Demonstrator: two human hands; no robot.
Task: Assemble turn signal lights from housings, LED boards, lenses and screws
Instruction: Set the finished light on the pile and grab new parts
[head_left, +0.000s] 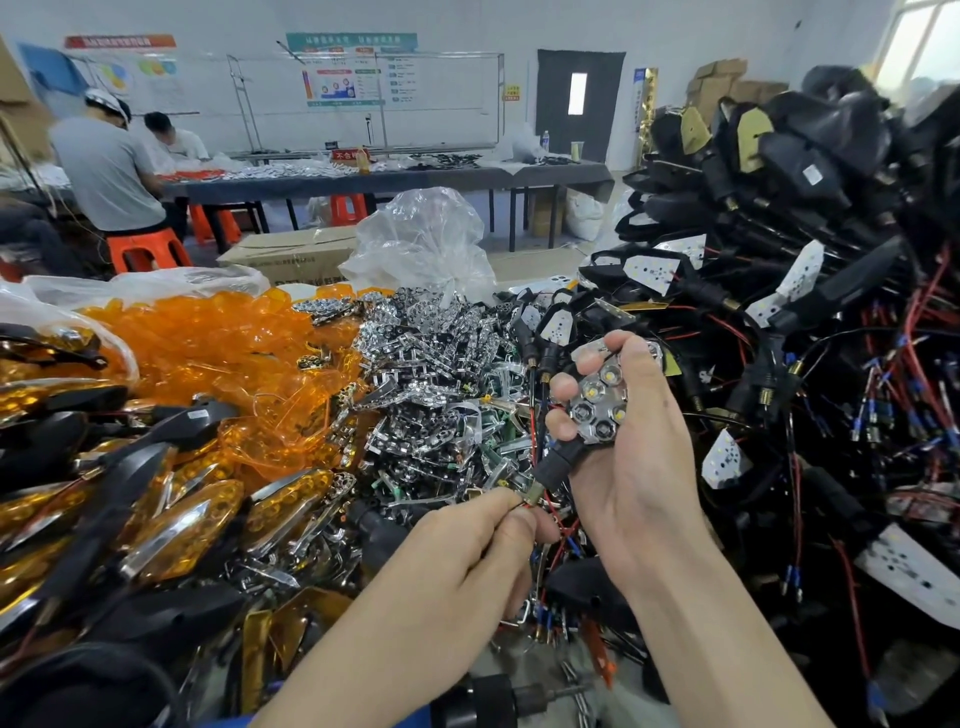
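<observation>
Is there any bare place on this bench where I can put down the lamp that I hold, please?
Hardly any. The only bare-looking patch is the small grey strip between your forearms, beside the black tool. Everywhere else is crowded: orange lenses left, chrome reflectors in the middle, wired black housings right, finished lights near left.
</observation>
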